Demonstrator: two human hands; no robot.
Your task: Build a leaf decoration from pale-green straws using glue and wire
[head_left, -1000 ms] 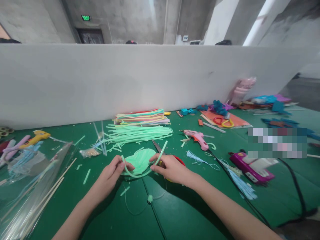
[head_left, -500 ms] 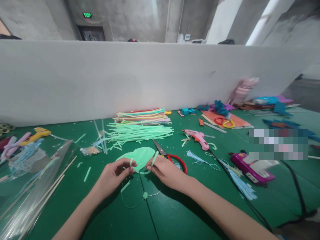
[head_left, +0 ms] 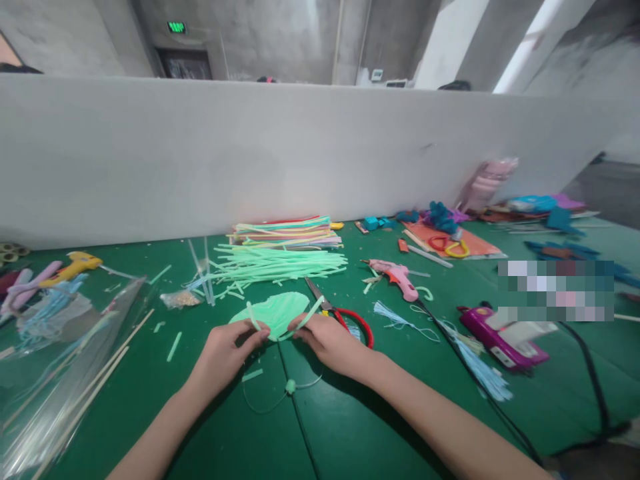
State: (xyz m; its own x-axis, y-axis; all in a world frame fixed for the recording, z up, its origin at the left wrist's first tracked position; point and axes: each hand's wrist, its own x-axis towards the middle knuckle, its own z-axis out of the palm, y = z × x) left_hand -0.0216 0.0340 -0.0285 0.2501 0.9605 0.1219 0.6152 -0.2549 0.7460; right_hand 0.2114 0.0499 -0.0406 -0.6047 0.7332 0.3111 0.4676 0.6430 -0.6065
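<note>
My left hand [head_left: 226,351] and my right hand [head_left: 327,340] both pinch a thin mint-green strip [head_left: 300,321] bent into a V at the near edge of a flat mint-green leaf-shaped piece [head_left: 276,311] lying on the green table [head_left: 350,427]. The strip's two ends stick up beside my fingers. Red-handled scissors [head_left: 345,316] lie just right of my right hand. A thin cord with a small green bead [head_left: 290,386] lies on the table below my hands.
A pile of mint-green strips [head_left: 275,263] and a stack of coloured strips [head_left: 285,233] lie behind the leaf. A pink glue gun [head_left: 397,277], a purple glue gun [head_left: 500,331] with black cable, blue tassels [head_left: 480,370], a clear plastic bag [head_left: 60,360] and a grey partition wall [head_left: 300,153] surround the spot.
My hands moved closer together and bent the long curved strip into a tight V against the leaf piece's near edge. The view shifted slightly.
</note>
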